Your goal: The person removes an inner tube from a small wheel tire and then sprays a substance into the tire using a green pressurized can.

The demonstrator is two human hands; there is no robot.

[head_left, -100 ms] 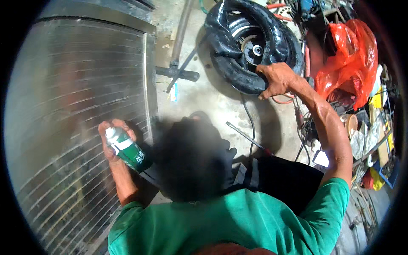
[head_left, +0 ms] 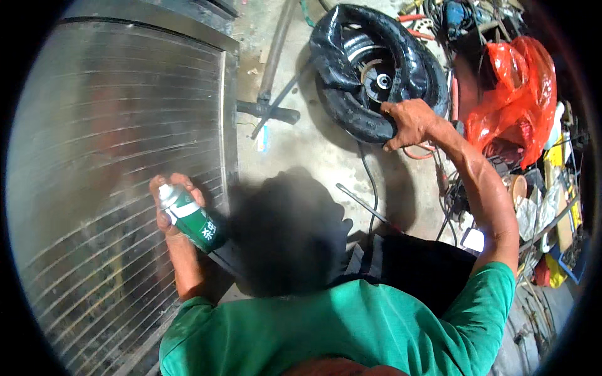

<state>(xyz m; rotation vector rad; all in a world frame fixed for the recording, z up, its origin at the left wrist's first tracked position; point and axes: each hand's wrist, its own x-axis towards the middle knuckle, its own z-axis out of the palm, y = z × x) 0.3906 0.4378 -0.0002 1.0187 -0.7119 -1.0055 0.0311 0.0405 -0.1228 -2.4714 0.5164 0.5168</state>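
Note:
In my left hand [head_left: 168, 210] is a green and white spray can [head_left: 195, 222], tilted with its white top up and to the left, fingers wrapped around it. My right hand [head_left: 411, 122] grips the near right part of a black tyre [head_left: 354, 119], thumb on the outer side and fingers over the inner edge. The tyre sits around a wheel with a pale hub [head_left: 383, 81]. A shiny, wet-looking black tube [head_left: 335, 66] lies twisted over it. Part of the tyre is hidden beneath my hand.
A ribbed metal panel [head_left: 113, 150] fills the left. A metal bar [head_left: 276, 111] and a long thin tool [head_left: 364, 203] lie on the concrete floor. At right are a red plastic bag [head_left: 517, 106] and cluttered tools. A dark blurred shape [head_left: 285, 235] covers the middle.
The whole scene has shifted slightly right and down in the picture. Both hands keep their hold on the can and the tyre.

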